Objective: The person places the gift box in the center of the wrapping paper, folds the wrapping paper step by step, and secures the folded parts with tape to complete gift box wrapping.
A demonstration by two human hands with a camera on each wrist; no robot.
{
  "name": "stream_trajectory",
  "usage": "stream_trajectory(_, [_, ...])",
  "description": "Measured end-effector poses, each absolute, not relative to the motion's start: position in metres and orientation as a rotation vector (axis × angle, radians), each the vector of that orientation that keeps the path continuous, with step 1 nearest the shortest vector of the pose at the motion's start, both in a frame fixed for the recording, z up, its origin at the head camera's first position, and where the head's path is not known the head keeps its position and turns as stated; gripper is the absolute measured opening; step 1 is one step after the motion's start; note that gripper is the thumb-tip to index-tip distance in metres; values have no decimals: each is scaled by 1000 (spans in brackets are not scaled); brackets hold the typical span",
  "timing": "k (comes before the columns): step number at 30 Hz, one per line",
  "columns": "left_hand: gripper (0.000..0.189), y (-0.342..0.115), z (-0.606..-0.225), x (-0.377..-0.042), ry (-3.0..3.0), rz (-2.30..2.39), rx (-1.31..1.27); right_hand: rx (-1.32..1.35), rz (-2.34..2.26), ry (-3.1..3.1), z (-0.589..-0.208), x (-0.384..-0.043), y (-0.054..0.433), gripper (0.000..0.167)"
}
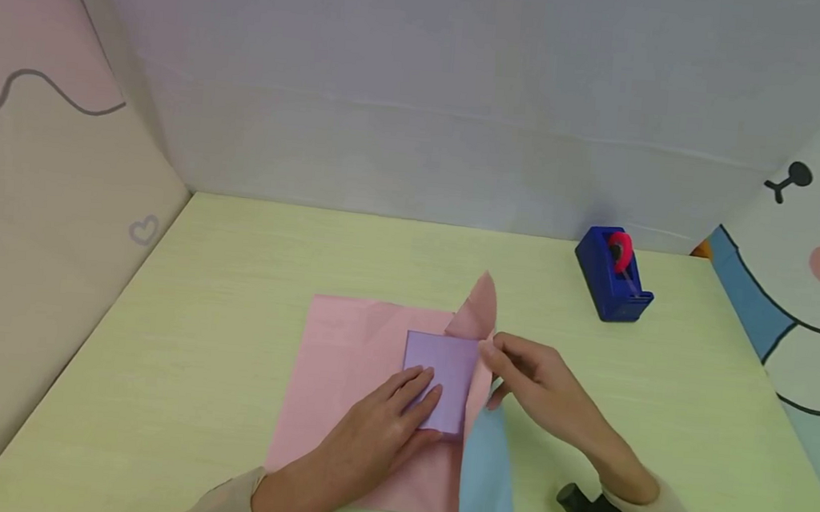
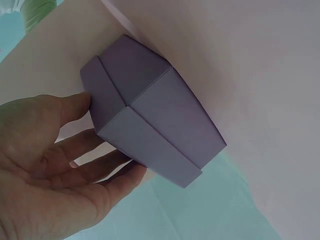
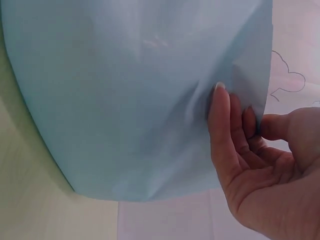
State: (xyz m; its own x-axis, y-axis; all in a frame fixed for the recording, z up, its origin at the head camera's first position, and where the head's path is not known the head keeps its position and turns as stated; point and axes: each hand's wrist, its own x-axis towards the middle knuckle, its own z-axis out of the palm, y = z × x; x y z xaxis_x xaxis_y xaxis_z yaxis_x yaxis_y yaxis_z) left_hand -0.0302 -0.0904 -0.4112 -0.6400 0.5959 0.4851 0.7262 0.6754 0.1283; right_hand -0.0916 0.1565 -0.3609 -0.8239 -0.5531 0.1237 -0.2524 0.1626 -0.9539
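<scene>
A purple box (image 1: 455,372) with folded, seamed faces lies on a sheet of wrapping paper (image 1: 345,339), pink on one side and light blue on the other. My left hand (image 1: 382,427) holds the box, its fingers over the top and its thumb at the near side; the left wrist view shows the thumb against a folded face. At the box's right edge, my right hand (image 1: 544,383) pinches the raised right part of the paper between thumb and fingers. That part stands up along the box, its blue side (image 3: 125,100) filling much of the right wrist view.
A blue tape dispenser (image 1: 610,280) with a red tape roll stands at the back right of the pale table (image 1: 194,335). A dark device (image 1: 592,510) is on the right wrist. Fabric walls with drawn figures enclose the table at the back and sides.
</scene>
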Motion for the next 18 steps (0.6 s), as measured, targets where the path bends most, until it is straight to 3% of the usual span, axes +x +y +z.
stream_trajectory(18, [47, -95, -407, -32, -2509, -400, -1093, -803, -1597, 2250, -380, -99, 126, 24])
